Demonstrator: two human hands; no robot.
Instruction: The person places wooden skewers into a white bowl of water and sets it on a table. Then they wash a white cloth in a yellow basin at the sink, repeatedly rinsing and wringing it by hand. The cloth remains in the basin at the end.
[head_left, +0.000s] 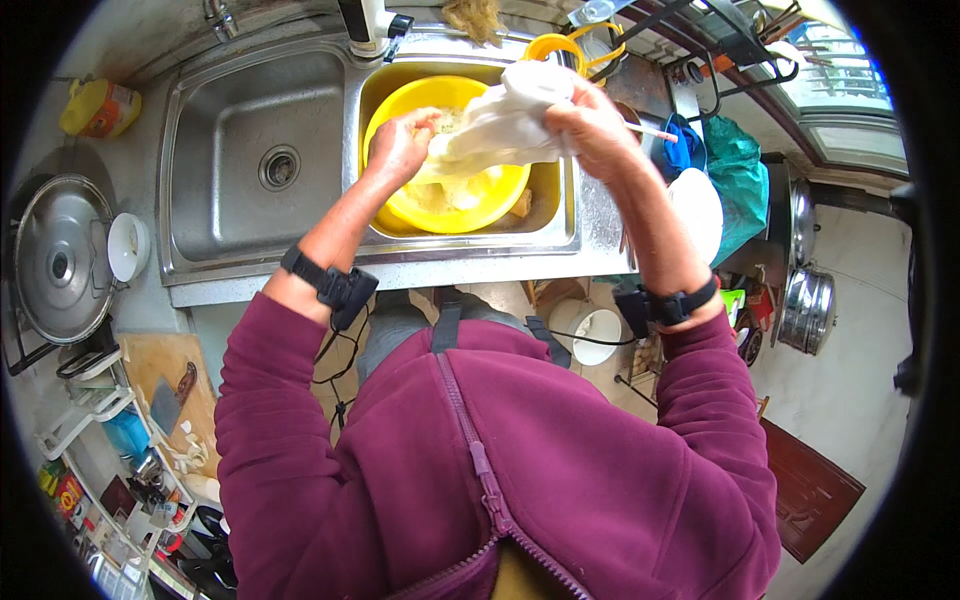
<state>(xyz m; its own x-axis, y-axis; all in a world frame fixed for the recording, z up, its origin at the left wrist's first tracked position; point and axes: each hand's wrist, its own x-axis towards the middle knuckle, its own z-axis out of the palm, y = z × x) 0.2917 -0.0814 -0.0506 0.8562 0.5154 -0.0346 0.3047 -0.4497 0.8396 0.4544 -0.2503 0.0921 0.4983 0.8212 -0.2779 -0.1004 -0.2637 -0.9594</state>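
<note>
A wet white cloth (499, 131) is stretched over a yellow plastic basin (491, 217) in the right bowl of a steel sink. My right hand (592, 135) grips its bunched upper end. At the basin's left side my left hand (401, 150) has curled fingers at the cloth's lower end; the exact hold is partly hidden. Cloudy, sudsy water (427, 199) lies in the basin, with a pale submerged patch that I cannot make out.
Left of the basin is a second sink bowl (232, 172) with a drain. A faucet (367, 34) rises behind the divider. A white bowl (128, 247) and a pot lid (64, 259) sit at left. On a cutting board (142, 360) lies a cleaver (169, 401). A white bucket (596, 341) stands below.
</note>
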